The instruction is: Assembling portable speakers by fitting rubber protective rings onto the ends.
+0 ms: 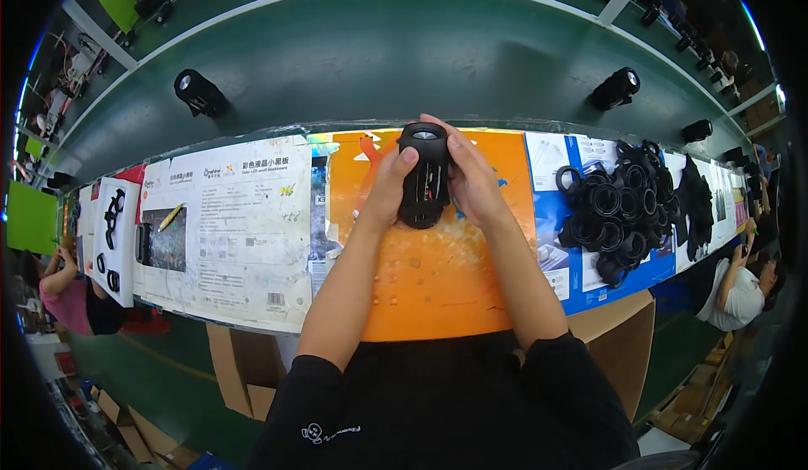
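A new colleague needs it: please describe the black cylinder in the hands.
Find the orange sheet. Over it, the left hand and right hand hold the black cylinder. Unlike similar cylinders on the green surface beyond, this one is held.

A yellow pen (pixel 171 217) lies on a white printed sheet (pixel 231 251) at the left of the frame. Farther left is a white board (pixel 126 247); a green panel (pixel 32 217) is at the left edge. A co-worker in pink (pixel 69 302) is at lower left, a co-worker in white (pixel 739 295) at far right. One brown carton (pixel 231 369) shows at lower left, a second carton (pixel 624 344) at lower right.
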`<act>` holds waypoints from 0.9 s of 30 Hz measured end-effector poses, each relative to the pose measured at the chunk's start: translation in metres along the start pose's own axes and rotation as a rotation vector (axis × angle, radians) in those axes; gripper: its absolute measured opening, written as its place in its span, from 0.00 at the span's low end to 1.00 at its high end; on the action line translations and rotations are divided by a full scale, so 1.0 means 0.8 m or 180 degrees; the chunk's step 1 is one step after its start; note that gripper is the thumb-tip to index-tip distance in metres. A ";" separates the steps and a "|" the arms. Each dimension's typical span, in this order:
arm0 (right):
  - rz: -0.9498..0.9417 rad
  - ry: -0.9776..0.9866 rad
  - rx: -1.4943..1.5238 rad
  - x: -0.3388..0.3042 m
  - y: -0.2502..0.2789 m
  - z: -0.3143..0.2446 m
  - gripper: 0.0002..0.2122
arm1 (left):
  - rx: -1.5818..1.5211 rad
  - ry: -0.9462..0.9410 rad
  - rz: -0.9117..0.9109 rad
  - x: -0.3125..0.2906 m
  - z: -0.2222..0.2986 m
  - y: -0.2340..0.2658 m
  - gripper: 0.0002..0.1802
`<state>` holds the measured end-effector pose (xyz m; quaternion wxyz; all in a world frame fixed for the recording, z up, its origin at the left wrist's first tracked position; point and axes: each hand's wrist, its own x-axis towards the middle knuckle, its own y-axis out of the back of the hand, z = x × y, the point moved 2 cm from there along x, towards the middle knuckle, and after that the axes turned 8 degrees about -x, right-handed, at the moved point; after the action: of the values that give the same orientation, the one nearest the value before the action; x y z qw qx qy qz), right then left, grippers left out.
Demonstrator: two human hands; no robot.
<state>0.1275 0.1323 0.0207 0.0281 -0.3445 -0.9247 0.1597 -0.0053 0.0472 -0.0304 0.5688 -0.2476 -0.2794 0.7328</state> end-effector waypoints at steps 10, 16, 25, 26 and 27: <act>0.0055 0.0280 -0.0217 0.000 0.012 0.018 0.24 | -0.0001 0.0084 -0.0212 0.000 0.000 0.003 0.42; 0.0103 0.1044 -0.0092 -0.006 -0.007 0.009 0.24 | 0.0112 -0.0304 -0.0255 -0.003 0.005 -0.005 0.45; 0.0976 0.0699 0.0641 -0.006 0.054 0.033 0.14 | -0.0042 -0.0076 -0.0630 -0.008 0.008 -0.012 0.53; 0.0763 0.0712 0.0608 -0.009 0.052 0.032 0.13 | -0.0036 -0.0149 -0.0650 -0.009 0.007 -0.010 0.53; 0.0557 0.0725 0.0574 -0.011 0.050 0.031 0.12 | -0.0032 -0.0217 -0.0674 -0.010 0.006 -0.008 0.54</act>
<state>0.1557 0.1483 -0.0151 0.1495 -0.4357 -0.8639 0.2038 -0.0022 0.0404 -0.0225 0.6320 -0.1945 -0.3269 0.6752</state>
